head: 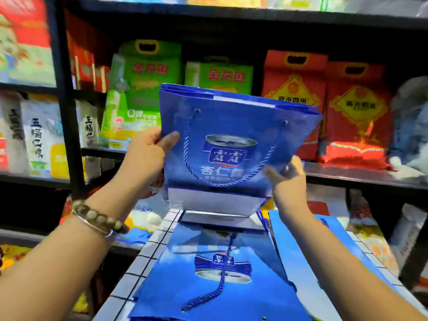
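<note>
The blue gift bag (pixel 231 140) is up off the tiled counter (pixel 148 253), its base flap hanging unfolded but its sides barely spread, so the opening looks about half done, and more flat bags (pixel 208 286) lie below waiting. Both forearms reach up and inward: the left hand (pixel 150 154) pinches the bag's left edge, thumb on the front, while the right hand (pixel 287 179) pinches the lower right edge.

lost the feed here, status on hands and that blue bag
Both gripping: left hand, right hand, on side edges of blue gift bag, upright. Below it, flat blue bags on tiled counter. Nothing in the way.
</note>
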### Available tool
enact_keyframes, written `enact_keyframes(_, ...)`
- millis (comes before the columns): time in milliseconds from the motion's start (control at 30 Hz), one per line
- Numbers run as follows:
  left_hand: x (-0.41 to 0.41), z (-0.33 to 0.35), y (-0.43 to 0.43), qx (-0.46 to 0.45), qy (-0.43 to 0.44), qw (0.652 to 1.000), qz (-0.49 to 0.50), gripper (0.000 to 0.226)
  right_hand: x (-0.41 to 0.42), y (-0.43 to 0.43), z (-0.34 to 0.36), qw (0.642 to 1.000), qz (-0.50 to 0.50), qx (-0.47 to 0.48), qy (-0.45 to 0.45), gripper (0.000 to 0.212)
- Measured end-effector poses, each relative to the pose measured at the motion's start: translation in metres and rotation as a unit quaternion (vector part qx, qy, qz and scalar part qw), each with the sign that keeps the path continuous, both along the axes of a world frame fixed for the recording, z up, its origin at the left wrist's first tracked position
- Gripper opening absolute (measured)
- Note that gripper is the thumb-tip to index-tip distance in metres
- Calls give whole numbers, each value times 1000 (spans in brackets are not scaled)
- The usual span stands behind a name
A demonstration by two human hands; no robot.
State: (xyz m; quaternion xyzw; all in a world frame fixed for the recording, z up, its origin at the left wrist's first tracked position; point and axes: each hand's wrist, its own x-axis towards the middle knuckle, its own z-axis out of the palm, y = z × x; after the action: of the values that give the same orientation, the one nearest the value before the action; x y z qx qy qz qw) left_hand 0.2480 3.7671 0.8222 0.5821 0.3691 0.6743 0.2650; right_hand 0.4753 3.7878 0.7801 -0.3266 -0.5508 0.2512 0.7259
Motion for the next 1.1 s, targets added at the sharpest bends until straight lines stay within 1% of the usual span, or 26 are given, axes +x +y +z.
enact_keyframes(100,-3,19,-2,35,52,997,49,17,-4,0,24,998,-58,33,8,31)
enact_keyframes(200,-2,37,-11,76,108,987,96,44,-3,-6,51,993,-88,78,23,38)
enact_keyframes(267,4,49,-18,105,126,980,116,51,5,-9,68,993,-93,72,1,47)
enact_keyframes(333,12,60,-19,109,101,983,104,50,16,-15,83,994,-78,47,-54,53)
enact_keyframes(433,34,67,-8,78,48,994,54,45,44,-24,93,982,-104,24,-157,56)
enact_keyframes(533,71,52,14,11,57,998,12,34,85,-29,88,961,-167,-32,-219,55)
enact_keyframes(600,102,32,31,-41,73,996,-37,32,116,-31,74,937,-218,-92,-256,51)
enact_keyframes(667,135,6,43,-83,97,989,-79,27,146,-30,50,919,-242,-149,-273,48)
enact_keyframes(733,165,-22,52,-105,157,980,-70,20,174,-25,21,902,-241,-210,-290,48)
enact_keyframes(767,179,-35,56,-117,181,974,-70,17,187,-23,7,884,-248,-245,-312,47)
enact_keyframes(800,191,-47,62,-138,200,967,-77,15,198,-21,-6,864,-255,-280,-331,45)
enact_keyframes(867,211,-73,74,-180,249,948,-85,23,217,-16,-30,831,-265,-344,-348,44)
enact_keyframes(933,223,-95,83,-198,320,923,-76,38,232,-10,-52,804,-272,-386,-362,50)
enact_keyframes(1000,228,-111,86,-196,402,892,-63,46,238,-9,-73,784,-269,-407,-384,58)
enact_keyframes(1033,227,-116,86,-190,462,865,-41,46,237,-9,-82,780,-263,-408,-394,58)
enact_keyframes(1067,226,-121,85,-179,539,823,-4,48,235,-9,-89,774,-255,-415,-404,54)
enact_keyframes(1100,224,-124,84,-160,619,768,44,51,234,-7,-97,771,-247,-422,-409,50)
